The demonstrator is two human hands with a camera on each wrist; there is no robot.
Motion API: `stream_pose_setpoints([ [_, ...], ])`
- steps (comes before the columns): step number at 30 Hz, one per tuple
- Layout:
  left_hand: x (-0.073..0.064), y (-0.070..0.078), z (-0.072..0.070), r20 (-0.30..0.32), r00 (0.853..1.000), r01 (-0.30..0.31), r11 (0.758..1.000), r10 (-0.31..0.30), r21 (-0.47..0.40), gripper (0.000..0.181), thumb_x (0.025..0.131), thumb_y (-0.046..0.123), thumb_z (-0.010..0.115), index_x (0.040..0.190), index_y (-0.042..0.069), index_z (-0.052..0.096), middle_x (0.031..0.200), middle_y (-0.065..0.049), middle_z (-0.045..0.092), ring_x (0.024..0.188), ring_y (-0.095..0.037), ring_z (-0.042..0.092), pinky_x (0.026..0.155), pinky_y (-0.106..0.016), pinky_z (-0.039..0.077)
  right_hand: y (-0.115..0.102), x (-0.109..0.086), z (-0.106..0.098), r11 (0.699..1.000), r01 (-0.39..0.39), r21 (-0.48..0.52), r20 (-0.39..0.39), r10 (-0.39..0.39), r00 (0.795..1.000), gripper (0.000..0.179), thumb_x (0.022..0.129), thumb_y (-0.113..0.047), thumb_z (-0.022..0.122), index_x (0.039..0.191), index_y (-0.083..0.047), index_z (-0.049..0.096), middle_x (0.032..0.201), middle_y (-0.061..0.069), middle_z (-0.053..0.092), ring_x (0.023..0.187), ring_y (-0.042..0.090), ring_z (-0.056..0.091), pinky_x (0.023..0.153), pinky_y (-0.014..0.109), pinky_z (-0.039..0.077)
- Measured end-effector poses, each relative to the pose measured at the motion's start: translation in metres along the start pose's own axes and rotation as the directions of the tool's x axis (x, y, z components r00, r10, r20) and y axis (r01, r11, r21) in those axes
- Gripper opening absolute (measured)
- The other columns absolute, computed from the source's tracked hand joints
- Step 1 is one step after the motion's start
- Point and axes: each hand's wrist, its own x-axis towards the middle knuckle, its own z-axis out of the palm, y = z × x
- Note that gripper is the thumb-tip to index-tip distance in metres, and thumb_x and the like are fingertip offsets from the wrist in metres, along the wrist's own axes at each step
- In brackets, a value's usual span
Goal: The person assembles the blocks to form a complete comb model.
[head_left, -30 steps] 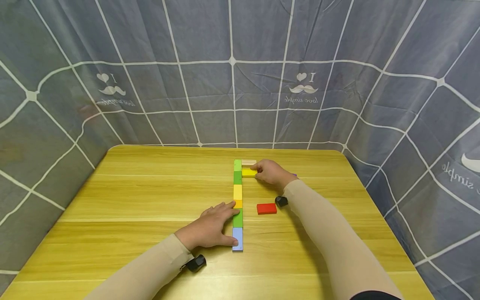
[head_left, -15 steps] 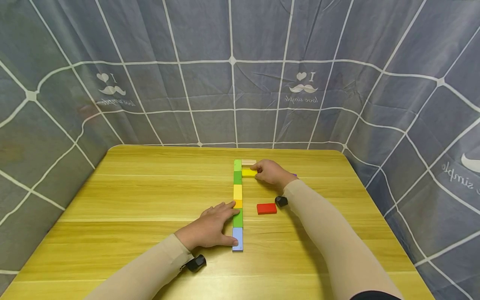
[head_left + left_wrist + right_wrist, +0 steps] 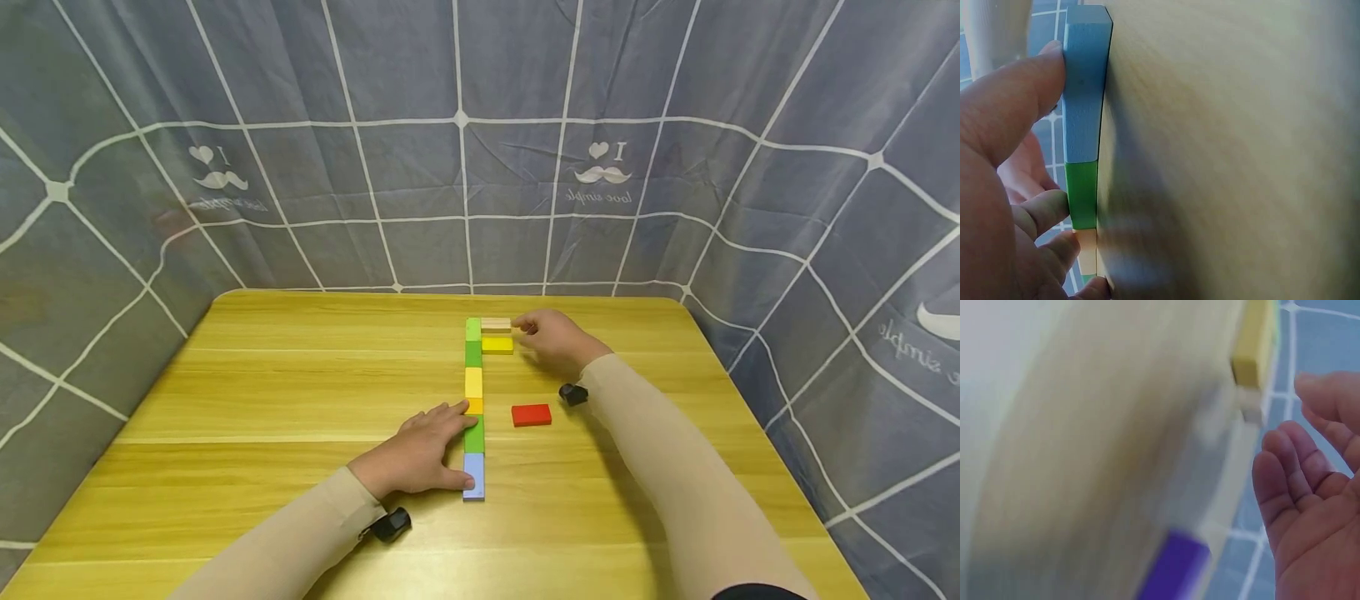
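A straight row of flat toy blocks runs away from me in the head view: blue (image 3: pixel 476 463), green (image 3: pixel 475 438), orange (image 3: pixel 475 407), yellow (image 3: pixel 474 382), then two more greens. My left hand (image 3: pixel 426 452) lies along its left side, thumb on the blue block and fingertips at the green and orange ones. At the far end, a bare wood block (image 3: pixel 495 324) and a bright yellow block (image 3: pixel 497 346) extend rightward. Just right of these is my right hand (image 3: pixel 558 342), fingers loosely bent; the right wrist view shows nothing between thumb and fingers.
A red block (image 3: pixel 532 415) lies alone right of the row. The right wrist view shows a purple block (image 3: pixel 1175 565) on the table, hidden behind the right hand in the head view. A grey gridded curtain (image 3: pixel 420 183) surrounds the wooden table (image 3: pixel 322 375).
My right hand has let go of the bright yellow block and moved slightly right and away from me. The left hand stays at the row, and the head view has shifted a little.
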Motion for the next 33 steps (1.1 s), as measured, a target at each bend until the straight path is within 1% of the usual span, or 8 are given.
stream_pose_setpoints([
  [2,0.001,0.0,0.0,-0.001,1.0,-0.001,1.0,0.001,-0.001,0.091,0.087,0.054,0.082,0.161,0.018,0.043,0.175,-0.007,0.025,0.161,-0.042,0.023,0.125,-0.069,0.022,0.008,-0.007,-0.011,0.999,0.007,-0.052,-0.011,-0.008,1.0,0.043,0.104,-0.02,0.063,0.146,-0.01,0.063,0.144,0.015,0.065,0.13,0.036,0.062,0.11,0.052,0.051],
  [5,0.001,0.0,0.0,-0.004,1.0,-0.002,1.0,0.002,-0.001,0.091,0.087,0.054,0.082,0.161,0.018,0.044,0.175,-0.008,0.025,0.161,-0.043,0.024,0.125,-0.07,0.022,0.024,-0.021,-0.023,0.996,-0.003,-0.086,-0.014,0.002,1.0,0.043,0.104,-0.02,0.064,0.145,-0.01,0.064,0.146,0.015,0.064,0.129,0.037,0.062,0.109,0.054,0.051],
  [9,0.002,0.0,0.0,-0.004,1.0,-0.001,1.0,0.001,-0.002,0.09,0.087,0.053,0.082,0.16,0.018,0.044,0.175,-0.008,0.025,0.161,-0.043,0.023,0.125,-0.07,0.022,0.048,-0.041,-0.029,0.999,-0.033,-0.021,0.007,0.033,0.999,0.045,0.102,-0.016,0.066,0.146,-0.007,0.063,0.144,0.017,0.063,0.119,0.033,0.063,0.102,0.048,0.053],
  [12,0.002,0.0,0.001,-0.001,1.0,0.005,1.0,-0.005,0.003,0.09,0.087,0.053,0.083,0.161,0.018,0.044,0.175,-0.007,0.025,0.161,-0.042,0.023,0.125,-0.069,0.022,0.061,-0.054,-0.029,0.997,-0.065,0.041,0.008,0.065,0.998,0.048,0.099,-0.011,0.068,0.146,-0.003,0.062,0.141,0.02,0.064,0.111,0.031,0.062,0.098,0.043,0.051],
  [14,0.002,-0.001,0.001,-0.002,1.0,0.004,1.0,-0.004,0.004,0.09,0.087,0.052,0.083,0.161,0.017,0.044,0.175,-0.008,0.025,0.161,-0.042,0.023,0.125,-0.069,0.022,0.068,-0.059,-0.029,0.996,-0.079,0.052,-0.006,0.079,0.997,0.048,0.098,-0.01,0.068,0.145,-0.002,0.062,0.14,0.021,0.064,0.113,0.029,0.061,0.102,0.043,0.049],
  [19,0.003,-0.001,0.002,-0.004,1.0,-0.001,1.0,0.001,0.01,0.09,0.087,0.052,0.083,0.16,0.017,0.044,0.175,-0.008,0.026,0.161,-0.042,0.024,0.125,-0.069,0.023,0.077,-0.063,-0.025,0.994,-0.09,0.058,-0.02,0.091,0.996,0.047,0.098,-0.008,0.069,0.144,-0.001,0.063,0.14,0.022,0.064,0.115,0.03,0.058,0.105,0.047,0.048],
  [23,0.002,-0.002,0.001,-0.006,1.0,-0.006,1.0,0.006,0.007,0.09,0.087,0.052,0.083,0.16,0.016,0.045,0.175,-0.009,0.026,0.16,-0.043,0.025,0.125,-0.069,0.023,0.079,-0.062,-0.024,0.997,-0.079,0.025,-0.032,0.08,0.996,0.046,0.098,-0.008,0.067,0.143,0.0,0.063,0.141,0.023,0.065,0.12,0.033,0.061,0.109,0.052,0.048],
  [33,0.003,-0.001,0.0,-0.006,1.0,-0.007,1.0,0.007,-0.005,0.09,0.087,0.052,0.084,0.16,0.015,0.045,0.175,-0.011,0.026,0.16,-0.044,0.024,0.124,-0.07,0.023,0.084,-0.06,-0.021,0.996,-0.088,0.002,-0.069,0.088,0.994,0.041,0.098,-0.008,0.067,0.139,-0.003,0.067,0.135,0.021,0.068,0.116,0.032,0.062,0.109,0.053,0.048],
])
